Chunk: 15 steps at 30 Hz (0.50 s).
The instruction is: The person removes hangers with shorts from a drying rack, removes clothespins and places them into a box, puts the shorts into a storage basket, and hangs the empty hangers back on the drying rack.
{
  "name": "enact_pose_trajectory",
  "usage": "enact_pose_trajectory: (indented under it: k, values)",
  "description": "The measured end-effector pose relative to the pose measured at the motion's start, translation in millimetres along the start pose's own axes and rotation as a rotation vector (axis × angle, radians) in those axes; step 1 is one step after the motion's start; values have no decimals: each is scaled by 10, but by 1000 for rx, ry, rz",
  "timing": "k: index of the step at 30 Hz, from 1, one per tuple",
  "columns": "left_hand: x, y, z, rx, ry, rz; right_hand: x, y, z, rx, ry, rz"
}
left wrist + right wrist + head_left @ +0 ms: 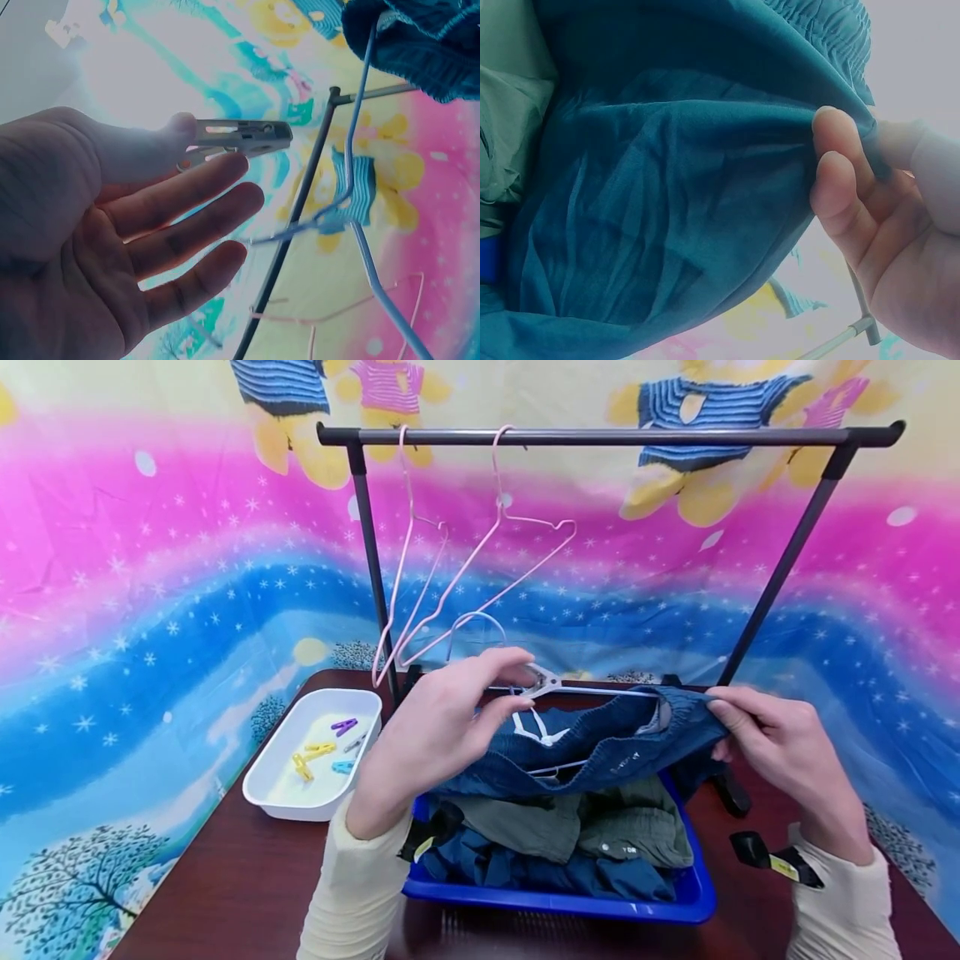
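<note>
In the head view my left hand (438, 722) pinches a whitish clothespin (551, 682) between thumb and index finger; the other fingers are spread in the left wrist view. The clothespin sits right by the bar of a pale blue wire hanger (603, 691). My right hand (783, 739) grips the right end of the gathered waistband of dark blue pants (622, 760), pulling it taut. The hanger's bar runs into the waist opening, its far end hidden in the cloth. In the right wrist view the pants (675, 202) hang in folds from my fingers.
A blue basket (562, 903) below holds olive clothing (525, 827) and more dark blue cloth. On the left, a white tub (258, 789) contains several clothespins (320, 749). Two pink hangers (487, 537) hang from a black rack (600, 437) behind the basket.
</note>
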<state>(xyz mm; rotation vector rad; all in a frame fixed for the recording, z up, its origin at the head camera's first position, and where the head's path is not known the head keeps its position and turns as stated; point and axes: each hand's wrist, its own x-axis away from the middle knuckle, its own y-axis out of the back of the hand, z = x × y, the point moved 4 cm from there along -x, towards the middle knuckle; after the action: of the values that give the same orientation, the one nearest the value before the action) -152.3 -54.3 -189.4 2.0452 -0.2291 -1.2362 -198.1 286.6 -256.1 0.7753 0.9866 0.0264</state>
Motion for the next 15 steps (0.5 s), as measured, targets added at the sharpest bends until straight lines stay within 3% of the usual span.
enact_pose_trajectory:
  k: [7,15]
  values:
    - [172,53,102,11,59,2,15,6,-13,9,-11,5]
    - [441,154,277,59,159,76,7,5,9,-8,-4,6]
